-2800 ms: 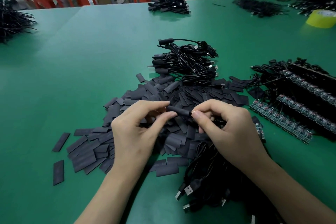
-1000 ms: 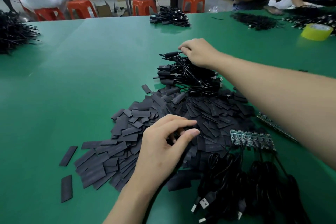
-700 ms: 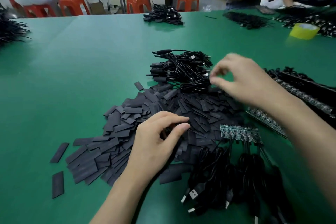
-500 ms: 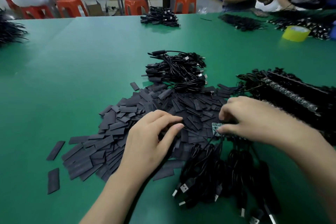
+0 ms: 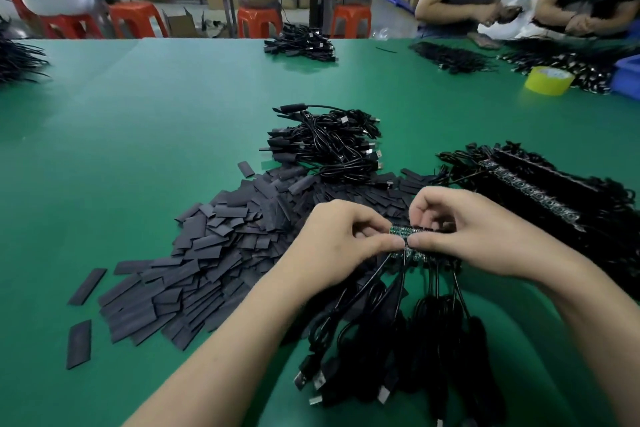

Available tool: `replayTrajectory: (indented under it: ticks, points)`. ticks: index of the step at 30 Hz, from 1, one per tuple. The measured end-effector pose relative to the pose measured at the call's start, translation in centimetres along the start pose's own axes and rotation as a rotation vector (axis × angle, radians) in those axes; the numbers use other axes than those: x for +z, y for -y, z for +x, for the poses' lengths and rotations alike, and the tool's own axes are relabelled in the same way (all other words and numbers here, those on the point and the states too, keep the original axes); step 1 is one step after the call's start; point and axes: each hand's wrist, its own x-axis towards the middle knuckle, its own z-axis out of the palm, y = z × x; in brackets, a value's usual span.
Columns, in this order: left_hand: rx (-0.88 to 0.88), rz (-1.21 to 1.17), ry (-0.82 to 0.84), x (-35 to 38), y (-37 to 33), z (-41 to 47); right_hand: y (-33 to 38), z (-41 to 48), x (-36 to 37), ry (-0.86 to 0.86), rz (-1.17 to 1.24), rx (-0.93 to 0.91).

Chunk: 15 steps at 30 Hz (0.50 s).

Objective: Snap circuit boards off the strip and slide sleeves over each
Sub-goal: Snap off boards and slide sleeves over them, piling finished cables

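Board strip [image 5: 402, 231] above green table [image 5: 156, 135], red stools [image 5: 258, 21] beyond

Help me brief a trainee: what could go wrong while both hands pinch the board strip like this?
1. The left hand and right hand pinch the circuit board strip close together; a skewed bend might crack a board instead of the joint.
2. The black cables hang from the strip in a tangle; pulling a snapped board free could strain its wires.
3. A dropped board could vanish among the dark sleeves beside the hands.
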Motion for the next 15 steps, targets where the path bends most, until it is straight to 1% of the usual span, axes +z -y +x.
replayTrajectory:
  ticks: [2, 6, 11, 15]
  points:
    - [-0.011, -0.135, 0.011, 0.2, 0.3, 0.3, -0.2, 0.2, 0.0, -0.014, 0.13, -0.036]
    - [-0.033, -0.35, 0.088, -0.6, 0.3, 0.0, -0.3, 0.3, 0.4, 0.045, 0.205, -0.099]
    - [-0.045, -0.489, 0.199, -2.7, -0.2, 0.2, 0.9, 1.1, -0.1, 0.092, 0.351, -0.221]
    - [-0.063, -0.608, 0.247, -3.7, -0.2, 0.5, 1.5, 2.3, -0.8, 0.164, 0.411, -0.259]
